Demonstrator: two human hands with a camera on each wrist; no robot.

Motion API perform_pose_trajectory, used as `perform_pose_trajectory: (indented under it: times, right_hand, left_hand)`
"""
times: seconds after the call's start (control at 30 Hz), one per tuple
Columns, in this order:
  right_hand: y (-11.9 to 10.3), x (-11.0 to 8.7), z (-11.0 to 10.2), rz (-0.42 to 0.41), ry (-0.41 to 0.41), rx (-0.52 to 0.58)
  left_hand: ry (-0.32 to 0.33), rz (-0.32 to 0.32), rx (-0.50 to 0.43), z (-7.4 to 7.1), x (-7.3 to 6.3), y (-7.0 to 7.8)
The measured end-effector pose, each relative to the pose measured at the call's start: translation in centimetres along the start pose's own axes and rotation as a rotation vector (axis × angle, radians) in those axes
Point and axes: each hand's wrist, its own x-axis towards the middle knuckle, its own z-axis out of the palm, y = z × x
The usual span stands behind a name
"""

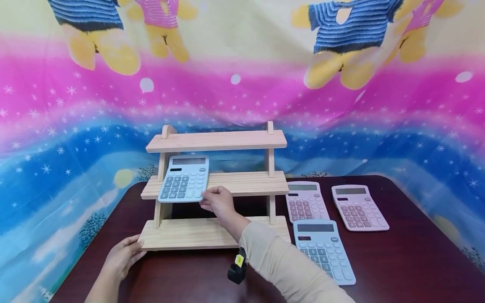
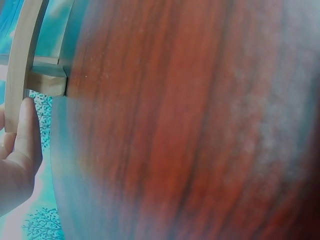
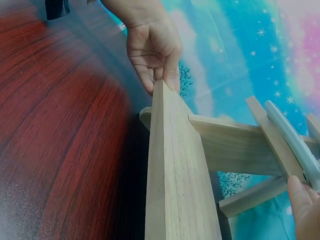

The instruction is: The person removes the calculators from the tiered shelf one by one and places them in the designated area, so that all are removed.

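A three-tier wooden display shelf (image 1: 197, 236) stands on the table. My left hand (image 1: 122, 257) grips the left end of its bottom board, and the right wrist view shows that hand's fingers (image 3: 170, 75) pinching the board's end. On the left part of the middle tier, a light blue calculator (image 1: 184, 179) leans back, its keys and display facing me. Its lower right corner is pinched by my right hand (image 1: 220, 205). Seen from the right wrist, the calculator (image 3: 290, 135) appears edge-on against the middle board.
Right of the shelf lie two pink calculators (image 1: 307, 202) (image 1: 360, 208) and a second blue calculator (image 1: 322, 248), which overlaps one pink one in the head view. A patterned cloth (image 1: 235, 101) hangs behind the dark wooden table (image 1: 379, 261).
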Motion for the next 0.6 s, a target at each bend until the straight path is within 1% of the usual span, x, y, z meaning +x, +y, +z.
perform_pose_trajectory:
  times: [0.17, 0.33, 0.6]
  right_hand:
    - [0.20, 0.16, 0.39, -0.006, -0.005, 0.003]
    - [0.21, 0.15, 0.65, -0.004, 0.001, 0.027]
    - [0.20, 0.12, 0.84, 0.040, 0.005, 0.110]
  left_hand:
    - [0.004, 0.005, -0.001, 0.04, 0.10, -0.22]
    - [0.013, 0.016, 0.000, 0.16, 0.16, -0.30]
    - [0.012, 0.018, 0.003, 0.01, 0.10, -0.20]
